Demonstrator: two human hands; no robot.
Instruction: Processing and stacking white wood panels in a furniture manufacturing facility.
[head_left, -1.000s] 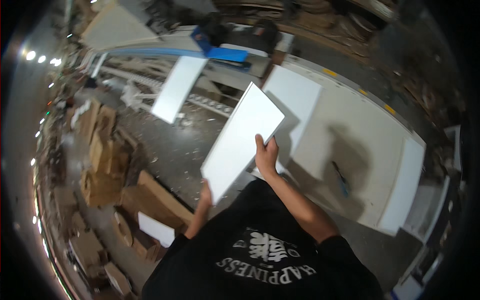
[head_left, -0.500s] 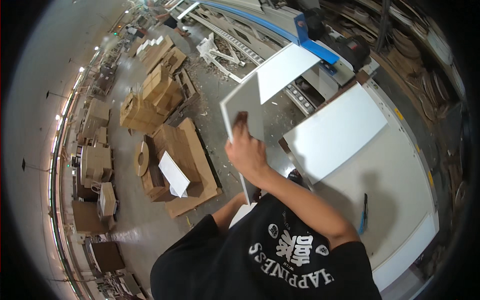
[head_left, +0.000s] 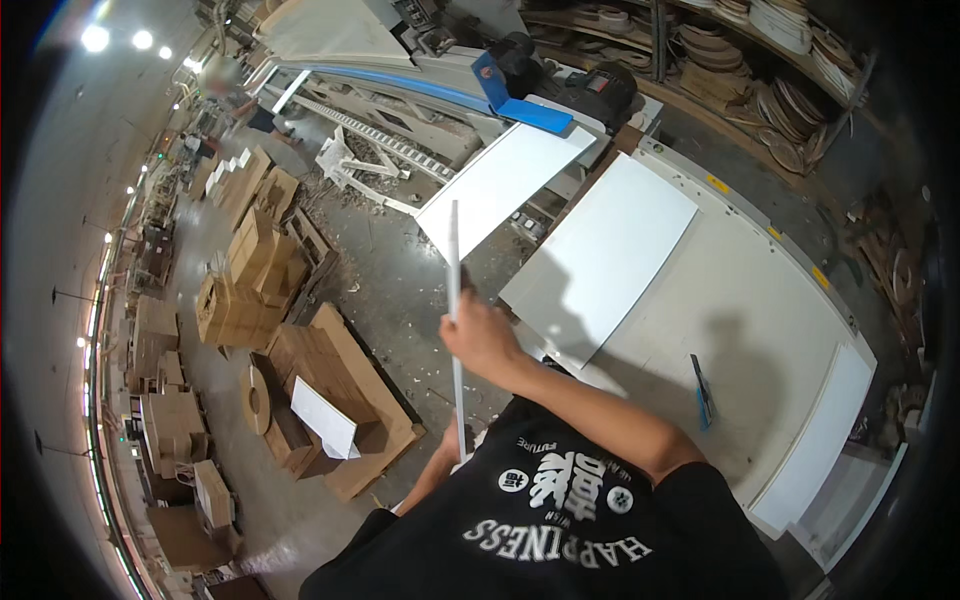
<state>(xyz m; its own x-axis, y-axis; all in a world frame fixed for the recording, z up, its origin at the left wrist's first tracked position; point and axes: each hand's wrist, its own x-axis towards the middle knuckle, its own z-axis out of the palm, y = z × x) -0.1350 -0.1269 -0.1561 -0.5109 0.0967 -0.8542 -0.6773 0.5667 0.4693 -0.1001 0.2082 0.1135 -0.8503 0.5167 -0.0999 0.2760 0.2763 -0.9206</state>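
Observation:
A white panel (head_left: 453, 235) is held upright before me and seen nearly edge-on, as a thin pale strip. My right hand (head_left: 482, 338) grips it around its middle, the fingers curled over the edge and partly hidden behind it. Low down, close to my shirt, my left hand (head_left: 450, 440) holds the near end; most of its fingers are out of sight. Beyond the held panel, another white panel (head_left: 515, 175) sticks out of the machine beneath a blue guard (head_left: 535, 115). On the worktable (head_left: 760, 300) to my right lies a white sheet panel (head_left: 610, 250).
A blue utility knife (head_left: 703, 393) lies on the worktable. At left, cardboard-wrapped stock (head_left: 320, 370) carries a brown roll (head_left: 255, 393) and a small white board (head_left: 323, 415). Cardboard boxes (head_left: 245, 300) stand behind it. Far off, a person (head_left: 240, 105) stands beside the machine.
The panel in my hands has turned from showing its broad face to nearly edge-on. The whole view has swung, so the machine and worktable sit further left in the picture.

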